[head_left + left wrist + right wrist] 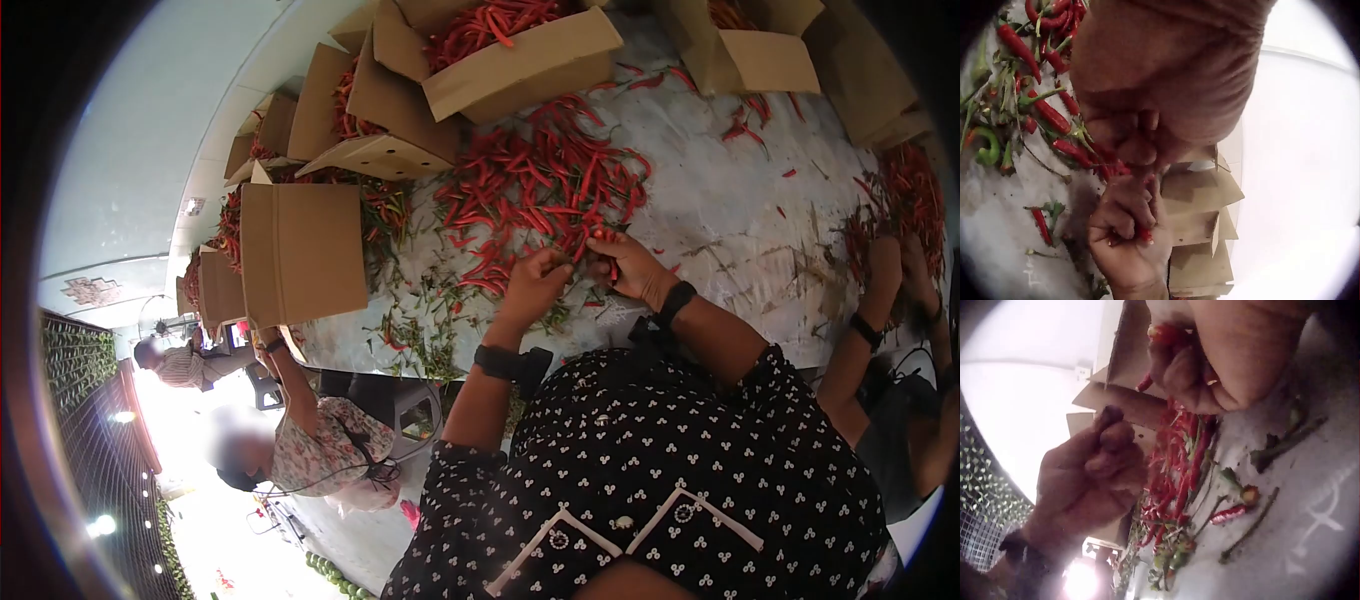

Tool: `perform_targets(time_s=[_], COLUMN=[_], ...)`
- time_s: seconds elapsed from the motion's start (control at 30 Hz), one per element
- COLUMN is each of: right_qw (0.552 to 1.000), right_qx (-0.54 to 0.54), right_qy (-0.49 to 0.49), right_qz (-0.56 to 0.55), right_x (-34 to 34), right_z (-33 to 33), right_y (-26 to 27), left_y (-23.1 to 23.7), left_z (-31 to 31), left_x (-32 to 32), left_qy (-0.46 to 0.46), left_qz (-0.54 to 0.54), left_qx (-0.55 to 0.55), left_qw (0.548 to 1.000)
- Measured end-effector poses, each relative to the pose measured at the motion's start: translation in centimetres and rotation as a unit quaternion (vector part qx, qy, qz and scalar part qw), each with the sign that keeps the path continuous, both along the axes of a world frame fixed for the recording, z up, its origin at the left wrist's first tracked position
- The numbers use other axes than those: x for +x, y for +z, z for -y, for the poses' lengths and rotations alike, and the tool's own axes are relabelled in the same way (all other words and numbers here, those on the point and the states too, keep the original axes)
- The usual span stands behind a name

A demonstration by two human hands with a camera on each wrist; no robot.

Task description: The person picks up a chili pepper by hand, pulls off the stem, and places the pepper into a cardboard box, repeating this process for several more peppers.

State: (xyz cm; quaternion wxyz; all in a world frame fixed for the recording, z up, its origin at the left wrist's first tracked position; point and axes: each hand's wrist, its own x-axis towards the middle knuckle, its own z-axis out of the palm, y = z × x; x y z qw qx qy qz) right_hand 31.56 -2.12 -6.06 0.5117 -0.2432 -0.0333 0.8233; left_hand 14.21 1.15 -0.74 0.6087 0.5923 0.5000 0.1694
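My right hand (pixel 632 270) curls round red chillies (pixel 1163 334); red ends poke out between the fingers in both wrist views. My left hand (pixel 538 288) is close beside it, thumb and fingertips drawn together. In the right wrist view the left hand (pixel 1094 465) has bent fingers, and I cannot tell whether a stem is pinched in them. Just beyond both hands lies a broad heap of red chillies (pixel 545 175) on the pale table covering (pixel 690 190). Loose chillies (pixel 1050 112) and green stems lie beneath the left hand in its wrist view.
Cardboard boxes (pixel 305 250) filled with chillies line the far and left sides. Green stem scraps (pixel 425 335) litter the table's near left. At the right, another person's arms (pixel 880 290) reach to a second chilli pile (pixel 910 195). A person in a floral top (pixel 345 440) is at the left.
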Motion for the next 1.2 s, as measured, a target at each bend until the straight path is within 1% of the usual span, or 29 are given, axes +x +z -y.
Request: perform_targets(time_s=[0.03, 0.13, 0.17, 0.2, 0.23, 0.27, 0.3, 0.33, 0.37, 0.4, 0.43, 0.47, 0.57, 0.63, 0.67, 0.7, 0.73, 0.77, 0.8, 0.83, 0.9, 1.07, 1.13, 1.2], right_qw=[1.000, 1.000, 1.000, 1.000, 1.000, 1.000, 1.000, 1.000, 1.000, 0.999, 0.999, 1.000, 0.998, 0.997, 0.996, 0.994, 0.994, 0.991, 0.988, 0.988, 0.979, 0.970, 0.966, 0.966], right_qx=[-0.001, -0.003, -0.001, 0.002, 0.002, 0.008, 0.015, 0.015, 0.011, 0.008, 0.009, 0.020, 0.037, 0.044, 0.040, 0.036, 0.037, 0.038, 0.039, 0.041, 0.055, 0.071, 0.083, 0.086], right_qy=[-0.001, 0.001, 0.014, 0.027, 0.027, 0.020, 0.013, 0.013, 0.017, 0.020, 0.020, 0.022, 0.027, 0.033, 0.025, 0.018, 0.018, 0.026, 0.035, 0.036, 0.081, 0.086, 0.091, 0.121], right_qz=[0.000, -0.016, 0.000, 0.017, 0.016, 0.012, 0.007, 0.007, -0.008, -0.023, -0.023, 0.001, 0.044, 0.060, 0.082, 0.103, 0.102, 0.125, 0.147, 0.147, 0.181, 0.217, 0.228, 0.210], right_x=[0.3, 0.9, 1.0, 1.1, 1.0, 0.9, 0.8, 0.7, 0.7, 0.7, 0.6, 0.5, 0.7, 0.6, 0.4, 0.3, 0.3, 0.2, 0.0, 0.0, 0.0, -0.2, -0.1, 0.1], right_z=[-0.2, -0.6, -0.6, -0.5, -0.5, -0.5, -0.5, -0.5, -0.5, -0.5, -0.4, -0.3, -0.1, 0.0, 0.1, 0.1, 0.0, 0.0, -0.1, -0.2, -0.2, 0.0, 0.0, -0.1], right_y=[-0.3, -0.9, -0.9, -0.8, -0.9, -1.0, -0.9, -0.8, -0.7, -0.7, -0.9, -1.2, -1.1, -0.6, -0.3, -0.2, -0.2, -0.4, -0.2, -0.1, 0.1, 0.3, 0.2, 0.1], left_y=[0.1, 0.4, 0.6, 0.9, 1.0, 0.6, 0.0, -0.5, -1.1, -1.2, -1.3, -1.4, -2.5, -2.7, -2.7, -1.3, -0.4, -0.8, -1.0, -1.3, -1.4, -1.1, -0.6, -1.1], left_z=[0.0, -0.3, -0.6, -1.1, -1.4, -1.4, -1.2, -1.0, -0.7, -0.4, -0.1, 0.0, -0.1, -0.6, -0.9, -1.0, -1.1, -1.2, -1.3, -1.4, -1.0, -0.5, -0.3, -0.3], left_x=[-0.1, -0.8, -1.1, -1.2, -1.2, -1.1, -0.6, -0.1, 0.5, 1.3, 2.0, 2.4, 2.6, 2.0, 1.5, 1.3, 1.1, 0.5, 0.0, -0.4, -0.3, -0.1, 0.3, 0.1], left_qy=[-0.005, -0.032, -0.032, -0.095, -0.156, -0.155, -0.173, -0.187, -0.187, -0.170, -0.152, -0.151, -0.139, -0.119, -0.119, -0.046, 0.031, 0.032, 0.048, 0.063, 0.068, 0.076, 0.128, 0.131], left_qz=[0.024, 0.043, 0.042, -0.089, -0.219, -0.219, -0.239, -0.254, -0.253, -0.287, -0.319, -0.319, -0.310, -0.230, -0.230, -0.168, -0.098, -0.099, -0.009, 0.081, 0.101, 0.158, 0.190, 0.193], left_qx=[0.005, -0.011, -0.012, 0.073, 0.155, 0.155, 0.290, 0.420, 0.420, 0.402, 0.384, 0.386, 0.392, 0.393, 0.395, 0.225, 0.046, 0.047, -0.032, -0.110, -0.116, -0.147, -0.191, -0.195], left_qw=[1.000, 0.999, 0.999, 0.989, 0.951, 0.951, 0.910, 0.851, 0.851, 0.853, 0.853, 0.852, 0.855, 0.882, 0.881, 0.959, 0.994, 0.993, 0.998, 0.989, 0.986, 0.973, 0.955, 0.953])
